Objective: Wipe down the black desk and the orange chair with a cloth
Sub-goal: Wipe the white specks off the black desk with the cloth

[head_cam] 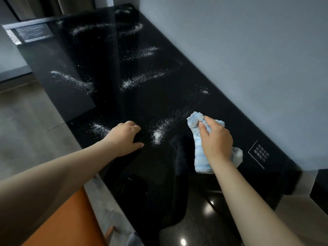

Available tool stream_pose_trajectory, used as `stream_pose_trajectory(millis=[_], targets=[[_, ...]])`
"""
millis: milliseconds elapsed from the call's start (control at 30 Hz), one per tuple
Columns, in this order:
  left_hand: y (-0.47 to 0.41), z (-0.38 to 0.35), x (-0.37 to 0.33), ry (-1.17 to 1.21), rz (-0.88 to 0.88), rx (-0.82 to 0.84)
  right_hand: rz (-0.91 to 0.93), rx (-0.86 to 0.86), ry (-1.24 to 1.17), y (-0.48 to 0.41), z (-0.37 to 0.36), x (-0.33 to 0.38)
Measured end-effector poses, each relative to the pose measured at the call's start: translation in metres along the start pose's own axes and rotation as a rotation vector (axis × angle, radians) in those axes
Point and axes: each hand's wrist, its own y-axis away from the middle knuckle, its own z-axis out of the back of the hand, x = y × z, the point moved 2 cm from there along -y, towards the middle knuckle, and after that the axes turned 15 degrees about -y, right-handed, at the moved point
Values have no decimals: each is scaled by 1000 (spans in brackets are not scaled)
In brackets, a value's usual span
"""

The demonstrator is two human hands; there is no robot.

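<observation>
A glossy black desk (177, 96) stretches away from me along a grey wall, streaked with patches of white powder (157, 134). My right hand (215, 139) grips a light blue and white fluffy cloth (199, 150) and holds it on the desk's near right part. My left hand (126, 137) rests on the desk near its left edge, fingers curled and holding nothing. Part of the orange chair (67, 217) shows at the lower left, below the desk's edge.
A grey wall (248, 50) runs close along the desk's right side. White printed lettering (260, 154) marks the desk near the wall. Wooden floor (26, 121) lies to the left. A dark curtain (44, 6) hangs at the far end.
</observation>
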Motion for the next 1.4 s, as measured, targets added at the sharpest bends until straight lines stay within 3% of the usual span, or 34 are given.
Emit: stream_pose_trajectory(millis=[200, 400, 833, 1400], targets=[[-51, 9, -15, -26, 27, -69, 51, -72, 19, -84, 4, -37], [-92, 6, -19, -89, 114, -33, 105, -126, 63, -151, -3, -68], [-114, -20, -9, -145, 152, -97, 116, -83, 114, -246, -28, -104], [-114, -26, -8, -117, 145, -130, 136, -20, 229, -221, -63, -107]])
